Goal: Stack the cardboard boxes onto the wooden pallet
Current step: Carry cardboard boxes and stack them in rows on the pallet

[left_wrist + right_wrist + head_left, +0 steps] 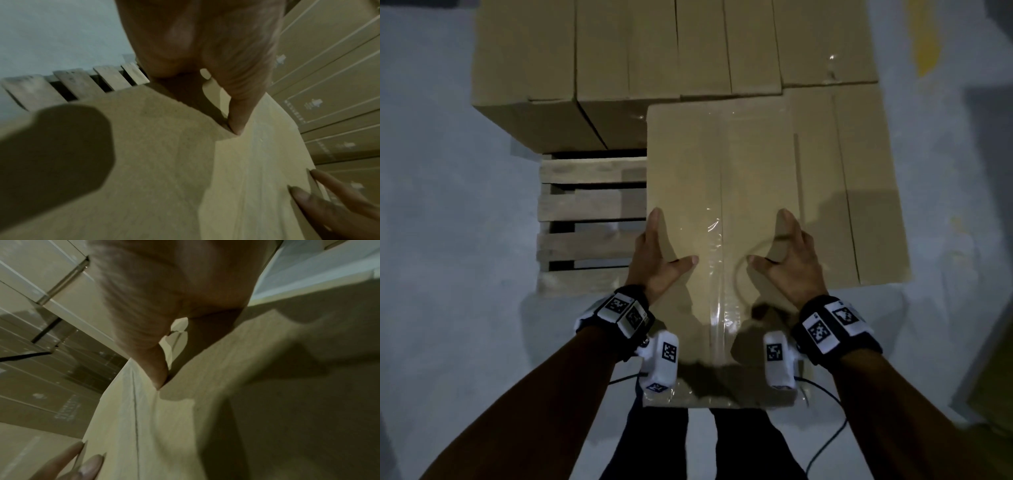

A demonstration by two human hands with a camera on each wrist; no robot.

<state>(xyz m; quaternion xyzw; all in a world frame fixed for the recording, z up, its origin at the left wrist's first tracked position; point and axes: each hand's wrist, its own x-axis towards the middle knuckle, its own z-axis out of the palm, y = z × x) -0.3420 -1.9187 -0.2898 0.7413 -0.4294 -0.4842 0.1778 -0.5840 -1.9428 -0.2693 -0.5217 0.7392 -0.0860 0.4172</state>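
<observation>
Fingers (655, 222) of the left hand (659, 260) lie straight and spread, thumb out, flat on top of the tan taped cardboard box (722, 178). The right hand (787, 260) mirrors it, palm down, thumb pointing inward. Both forearms reach forward over the box's near end. That box sits partly over the slatted wooden pallet (589, 205), probably resting on it, just beside the stacked brown cardboard boxes (619, 51) at the far end. Grey floor (448, 240) surrounds the pallet.

Box under my palms (722, 192): matt brown cardboard, glossy clear tape seam.
Pallet (592, 205): rough, pale bare wood.
</observation>
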